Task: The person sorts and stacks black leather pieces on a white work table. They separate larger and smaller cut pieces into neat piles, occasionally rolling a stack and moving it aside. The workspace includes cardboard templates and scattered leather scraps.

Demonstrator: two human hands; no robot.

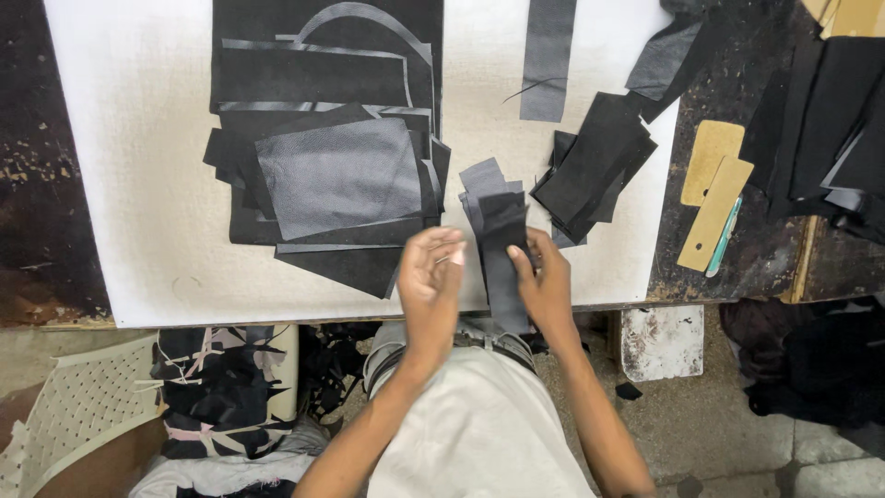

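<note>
Black leather strips (502, 249), a few narrow cut pieces fanned together, are pinched in the right hand (546, 288), thumb on the near face and the other fingers curled behind. They stand roughly upright over the near edge of the white work board (129, 184), their lower ends hanging past it towards the person's lap. The right forearm comes up from the lower right, wrist bent slightly inward.

The left hand (430, 274) is just beside the strips, palm turned towards them, fingers half curled and loose, gripping nothing; its fingertips (450, 247) come close to the strips' left edge, though contact cannot be made out. The left forearm rises from the lower middle.

Beyond the hands, a stack of larger black and grey leather panels (332, 175) lies on the board, a smaller pile of black pieces (595, 166) to the right. Two tan card templates (712, 184) rest on the dark bench (728, 65) further right.
</note>
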